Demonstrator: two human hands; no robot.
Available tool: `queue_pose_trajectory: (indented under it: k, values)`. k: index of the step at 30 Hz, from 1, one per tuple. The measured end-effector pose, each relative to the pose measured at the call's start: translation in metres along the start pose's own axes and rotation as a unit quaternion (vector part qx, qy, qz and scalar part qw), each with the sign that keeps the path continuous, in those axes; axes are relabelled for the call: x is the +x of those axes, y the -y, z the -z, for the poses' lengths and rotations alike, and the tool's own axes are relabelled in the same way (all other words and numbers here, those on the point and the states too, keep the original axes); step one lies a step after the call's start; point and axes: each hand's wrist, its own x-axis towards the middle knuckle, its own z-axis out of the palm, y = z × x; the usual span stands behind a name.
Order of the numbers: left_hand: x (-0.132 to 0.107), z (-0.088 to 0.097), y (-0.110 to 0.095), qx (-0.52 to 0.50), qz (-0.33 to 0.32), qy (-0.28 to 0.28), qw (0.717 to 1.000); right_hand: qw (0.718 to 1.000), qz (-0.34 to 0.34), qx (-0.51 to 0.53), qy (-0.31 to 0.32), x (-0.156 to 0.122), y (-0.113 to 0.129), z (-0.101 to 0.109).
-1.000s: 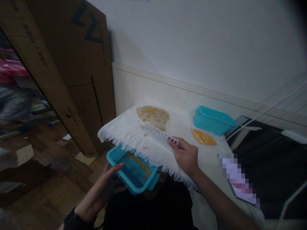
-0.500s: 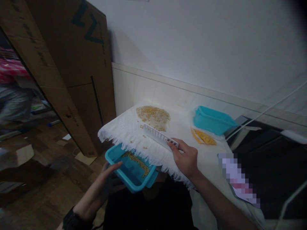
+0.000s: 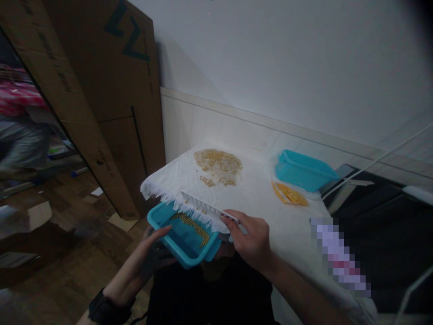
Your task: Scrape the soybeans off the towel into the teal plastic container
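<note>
My left hand [image 3: 152, 253] grips a blue plastic basket [image 3: 184, 255] by its near left side, thumb over the rim, below the table's front edge. Yellow beans [image 3: 196, 228], likely soybeans, lie in a curved band inside it. In my right hand [image 3: 252, 237] is a white slotted plastic strip [image 3: 206, 206], held by its right end. The strip lies along the front edge of the white fringed cloth [image 3: 169, 180], just above the basket, with a few beans beside it. Farther back on the cloth spreads a pile of beans and paler, finer grains [image 3: 219, 163].
A second blue basket [image 3: 302, 174] stands at the back right, with a yellow crumpled packet [image 3: 291, 195] before it. A tall cardboard box [image 3: 125, 99] rises at the left. White cables and a dark object [image 3: 382, 216] are at the right. A person in red check [image 3: 20, 99] is far left.
My right hand has drawn the strip toward me, from near the pile to the cloth's front edge. Some beans now lie nearer the pile's front. My left hand and the basket have hardly moved.
</note>
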Motion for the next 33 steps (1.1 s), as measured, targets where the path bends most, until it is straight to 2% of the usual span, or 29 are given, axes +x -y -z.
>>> queue_pose_trajectory:
  k: [4, 9, 12, 14, 27, 33]
  values:
    - [-0.002, -0.001, -0.001, -0.005, 0.002, 0.002, 1.000, 0.999, -0.041, -0.001, -0.006, -0.001, 0.002, -0.001]
    - [-0.004, -0.003, -0.001, -0.010, 0.003, 0.007, 1.000, 0.991, -0.088, -0.057, -0.078, 0.013, -0.037, -0.004]
    - [-0.005, -0.005, -0.002, -0.006, 0.010, 0.003, 1.000, 0.987, -0.110, -0.078, -0.083, 0.018, -0.058, -0.005]
    - [-0.007, -0.006, -0.003, -0.004, 0.012, 0.003, 1.000, 0.987, -0.115, -0.079, -0.078, 0.017, -0.064, -0.005]
    - [0.000, -0.004, 0.001, -0.006, 0.008, -0.004, 1.000, 0.989, -0.100, -0.066, -0.083, 0.014, -0.060, -0.002]
    - [0.001, 0.000, 0.001, -0.003, 0.020, 0.006, 1.000, 0.989, -0.116, -0.053, -0.076, 0.012, -0.059, -0.001]
